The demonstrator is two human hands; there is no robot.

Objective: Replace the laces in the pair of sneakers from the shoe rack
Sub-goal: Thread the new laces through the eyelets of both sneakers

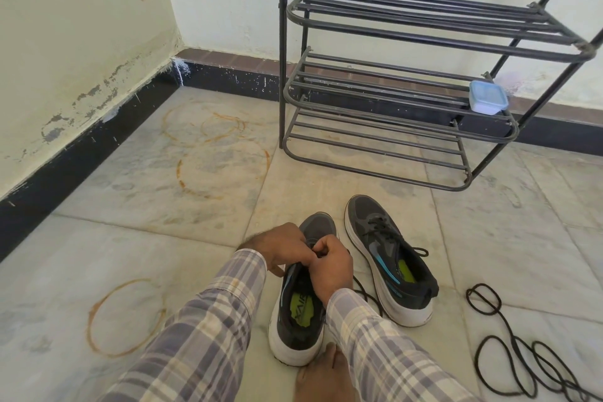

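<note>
Left hand, right hand pinching lace on near sneaker — other sneaker beside

The shoe rack is dark metal tubing, matt and scuffed; a translucent plastic container sits on a lower shelf. In front of the rack, the nearer sneaker and farther sneaker show grey mesh cloth over smooth white soles, on smooth, rust-stained stone-like floor tiles.

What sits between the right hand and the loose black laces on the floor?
The second sneaker lies on the floor between the right hand and the loose laces. That hand is pinching at the near sneaker's lacing.
</note>
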